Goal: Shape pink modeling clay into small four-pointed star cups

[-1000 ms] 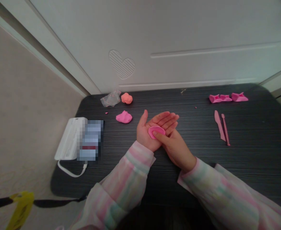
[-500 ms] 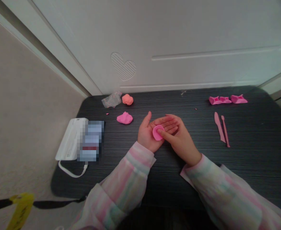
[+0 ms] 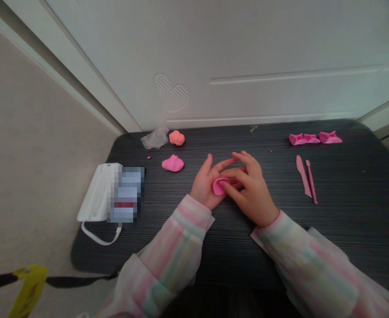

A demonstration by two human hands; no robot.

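A flat, round piece of pink modelling clay (image 3: 219, 187) lies on the palm of my left hand (image 3: 204, 187), which faces up with its thumb and fingers stretched out. My right hand (image 3: 254, 194) reaches over from the right, its thumb and forefinger pinching the disc's right edge. That edge looks slightly lifted, and the fingers partly cover it. Beyond my left hand, a larger lump of pink clay (image 3: 173, 163) rests on the dark table (image 3: 188, 238). An orange clay lump (image 3: 177, 138) sits behind it.
Crumpled clear plastic (image 3: 155, 138) lies at the back left. A white device (image 3: 98, 192) with a cable and a blurred phone-like screen (image 3: 125, 194) are at left. Folded pink clay pieces (image 3: 329, 137) stand back right, near a pink clay knife (image 3: 303, 176) and thin stick tool (image 3: 311, 181).
My right hand has drawn back off the left fingers and its fingers have lifted. Its thumb went from pressing the disc's middle to pinching its right edge, which now curls up.
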